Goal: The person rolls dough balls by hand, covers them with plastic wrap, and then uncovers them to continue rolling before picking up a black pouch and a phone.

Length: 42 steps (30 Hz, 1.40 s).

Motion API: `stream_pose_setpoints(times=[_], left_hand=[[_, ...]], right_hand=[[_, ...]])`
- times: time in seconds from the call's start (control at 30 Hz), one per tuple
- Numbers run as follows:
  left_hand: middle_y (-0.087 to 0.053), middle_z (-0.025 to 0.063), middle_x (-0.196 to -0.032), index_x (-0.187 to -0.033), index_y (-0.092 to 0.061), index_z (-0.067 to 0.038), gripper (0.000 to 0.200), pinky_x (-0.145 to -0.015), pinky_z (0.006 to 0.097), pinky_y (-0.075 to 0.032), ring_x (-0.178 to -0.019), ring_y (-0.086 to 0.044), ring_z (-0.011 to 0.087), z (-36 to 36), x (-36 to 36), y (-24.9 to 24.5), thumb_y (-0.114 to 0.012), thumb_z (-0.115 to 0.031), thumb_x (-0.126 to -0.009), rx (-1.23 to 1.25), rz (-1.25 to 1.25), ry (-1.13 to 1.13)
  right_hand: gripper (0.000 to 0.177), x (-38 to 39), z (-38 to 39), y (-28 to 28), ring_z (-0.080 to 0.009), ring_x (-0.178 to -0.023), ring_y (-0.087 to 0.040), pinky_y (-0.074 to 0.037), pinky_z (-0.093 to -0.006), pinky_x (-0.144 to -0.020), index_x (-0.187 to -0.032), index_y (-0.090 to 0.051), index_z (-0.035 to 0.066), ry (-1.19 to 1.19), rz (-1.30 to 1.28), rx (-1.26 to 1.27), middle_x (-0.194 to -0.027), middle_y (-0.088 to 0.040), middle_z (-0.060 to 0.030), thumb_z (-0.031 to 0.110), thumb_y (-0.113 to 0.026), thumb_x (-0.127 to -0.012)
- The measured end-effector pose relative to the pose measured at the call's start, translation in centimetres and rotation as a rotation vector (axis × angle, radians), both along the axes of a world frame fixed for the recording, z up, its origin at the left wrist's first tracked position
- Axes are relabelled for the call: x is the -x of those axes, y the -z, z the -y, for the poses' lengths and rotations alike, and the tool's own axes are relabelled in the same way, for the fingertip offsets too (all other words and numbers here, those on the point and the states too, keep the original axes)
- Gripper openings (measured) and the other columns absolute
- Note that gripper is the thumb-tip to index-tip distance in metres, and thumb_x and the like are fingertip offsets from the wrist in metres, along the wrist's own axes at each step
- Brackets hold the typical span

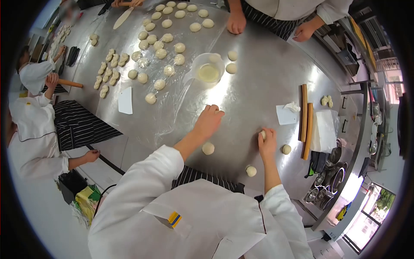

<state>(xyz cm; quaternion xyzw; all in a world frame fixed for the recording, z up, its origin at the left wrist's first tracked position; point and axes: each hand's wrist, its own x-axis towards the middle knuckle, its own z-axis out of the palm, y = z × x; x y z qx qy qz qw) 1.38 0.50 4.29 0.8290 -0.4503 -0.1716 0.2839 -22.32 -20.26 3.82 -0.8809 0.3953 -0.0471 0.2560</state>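
Note:
My left hand is over the steel table, its fingers bent together; whether anything is under them is hidden. Below it on the table lies a round dough ball. Farther right, the fingers of my right hand are curled around a small dough piece. One dough ball rests below that hand, and another sits to its right. Beyond my left hand stands a clear bowl with pale yellow liquid.
Many dough balls and twisted pieces lie at the upper left, near a white scraper. Rolling pins, another scraper and a plastic bag are at the right. Co-workers stand at the left and across the table.

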Motion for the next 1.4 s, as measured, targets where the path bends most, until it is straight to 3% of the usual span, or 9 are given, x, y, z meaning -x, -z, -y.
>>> stream_pose_setpoints(times=[0.27, 0.47, 0.57, 0.67, 0.87, 0.9, 0.93, 1.1, 1.4], left_hand=[[-0.053, 0.0192, -0.130, -0.140, -0.053, -0.008, 0.062, -0.098, 0.0450, -0.048, -0.116, -0.055, 0.0373, -3.6, -0.3, -2.5, -0.077, -0.015, -0.083, 0.020, 0.139, -0.101], [-0.049, 0.0212, -0.135, -0.144, -0.050, -0.009, 0.071, -0.101, 0.0457, -0.047, -0.119, -0.054, 0.0381, -6.8, 1.0, -1.7, -0.080, -0.019, -0.081, 0.121, -0.113, -0.291], [-0.051, 0.0189, -0.134, -0.142, -0.051, -0.011, 0.066, -0.098, 0.0448, -0.049, -0.114, -0.058, 0.0376, -3.3, -1.1, -0.2, -0.080, -0.018, -0.082, 0.088, -0.062, -0.098], [-0.051, 0.0159, -0.133, -0.137, -0.055, -0.012, 0.060, -0.093, 0.0433, -0.052, -0.109, -0.061, 0.0369, -2.5, -2.4, 1.9, -0.080, -0.018, -0.082, 0.068, -0.158, 0.051], [-0.052, 0.0145, -0.130, -0.130, -0.061, -0.012, 0.049, -0.089, 0.0423, -0.053, -0.104, -0.063, 0.0365, -2.0, -1.9, -0.2, -0.077, -0.023, -0.085, -0.039, -0.202, -0.055], [-0.052, 0.0148, -0.128, -0.128, -0.061, -0.011, 0.049, -0.088, 0.0427, -0.053, -0.103, -0.063, 0.0354, -1.6, -1.8, -0.5, -0.077, -0.026, -0.085, 0.067, 0.098, -0.019], [-0.052, 0.0151, -0.125, -0.127, -0.062, -0.011, 0.048, -0.087, 0.0430, -0.054, -0.102, -0.063, 0.0344, -1.5, -1.6, -0.5, -0.077, -0.029, -0.085, 0.172, 0.391, 0.014], [-0.058, 0.0157, -0.117, -0.117, -0.066, -0.006, 0.034, -0.087, 0.0417, -0.052, -0.104, -0.061, 0.0352, -0.7, -2.3, 3.5, -0.075, -0.024, -0.089, 0.125, 0.117, 0.127], [-0.046, 0.0235, -0.143, -0.140, -0.051, -0.004, 0.066, -0.106, 0.0503, -0.042, -0.128, -0.048, 0.0417, -0.8, 2.6, -1.1, -0.077, -0.028, -0.085, 0.019, 0.297, -0.120]], right_hand=[[0.057, -1.8, -2.8, -4.8, -0.0373, -0.113, -0.063, -0.055, -0.0472, -0.088, -0.140, -0.052, 0.015, 0.100, -0.251, -0.013, -0.142, -0.049, -0.0128, 0.036, -0.071, -0.090], [0.057, -5.9, -15.1, -7.0, -0.0327, -0.102, -0.068, -0.060, -0.0432, -0.077, -0.135, -0.054, 0.018, -0.642, -0.097, -0.080, -0.135, -0.050, -0.0111, 0.031, -0.075, -0.084], [0.048, -6.9, -16.6, -0.2, -0.0306, -0.099, -0.069, -0.061, -0.0432, -0.075, -0.127, -0.056, 0.016, -0.743, -0.002, -0.148, -0.127, -0.051, -0.0099, 0.024, -0.074, -0.083], [0.041, -6.3, -17.9, -1.2, -0.0307, -0.096, -0.069, -0.061, -0.0433, -0.075, -0.121, -0.058, 0.014, -0.768, 0.089, -0.150, -0.123, -0.052, -0.0100, 0.021, -0.072, -0.083], [0.045, -5.8, -19.6, -2.5, -0.0316, -0.095, -0.070, -0.060, -0.0427, -0.075, -0.126, -0.060, 0.014, -0.676, -0.075, -0.115, -0.130, -0.054, -0.0102, 0.027, -0.073, -0.085], [0.045, -5.2, -18.7, -2.7, -0.0316, -0.095, -0.070, -0.060, -0.0427, -0.075, -0.126, -0.060, 0.014, -0.662, -0.082, -0.107, -0.130, -0.054, -0.0102, 0.027, -0.073, -0.085], [0.050, -4.1, -17.6, -3.2, -0.0330, -0.096, -0.069, -0.059, -0.0443, -0.077, -0.131, -0.057, 0.014, -0.585, -0.044, -0.111, -0.135, -0.052, -0.0114, 0.030, -0.072, -0.086], [0.057, 0.6, -7.2, -5.6, -0.0358, -0.104, -0.067, -0.056, -0.0447, -0.087, -0.142, -0.050, 0.015, 0.197, -0.151, -0.139, -0.145, -0.046, -0.0124, 0.036, -0.068, -0.092], [0.048, 1.4, -0.3, -0.1, -0.0343, -0.104, -0.067, -0.057, -0.0460, -0.086, -0.137, -0.058, 0.019, -0.039, 0.093, -0.035, -0.143, -0.049, -0.0112, 0.032, -0.069, -0.092]])
